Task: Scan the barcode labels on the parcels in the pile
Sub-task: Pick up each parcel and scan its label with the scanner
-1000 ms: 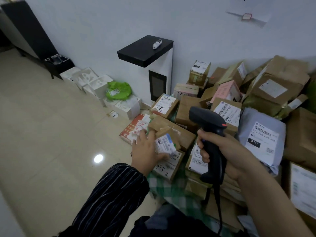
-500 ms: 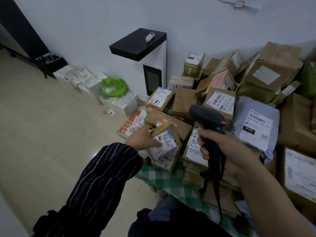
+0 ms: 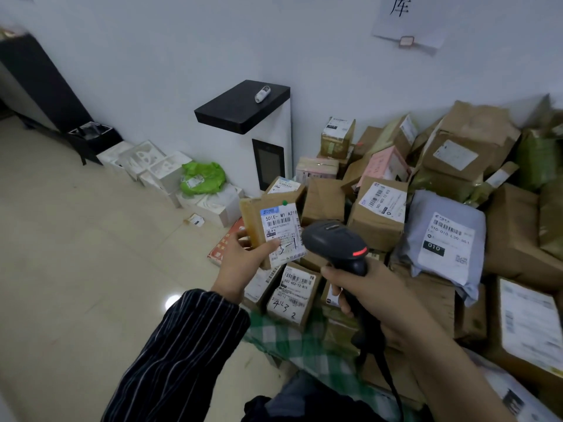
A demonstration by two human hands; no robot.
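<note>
You have two hands in view, your left hand [image 3: 243, 254] and your right hand [image 3: 374, 296]. Count one barcode scanner [image 3: 335, 242] and one small brown parcel [image 3: 274, 229] in hand. In the pile you have one grey poly mailer [image 3: 444, 236], one pink box [image 3: 382, 166], one flat red package [image 3: 225, 245] and brown cartons [image 3: 377, 214] too crowded to count exactly, though well over ten. Along the wall you see one green bag [image 3: 202, 177], at least four white foam blocks [image 3: 164, 170], one black bin [image 3: 94, 137], one white cabinet [image 3: 274, 138], one small white device [image 3: 262, 93] and one paper sign [image 3: 408, 22]. There is one green checked cloth [image 3: 304, 339].
</note>
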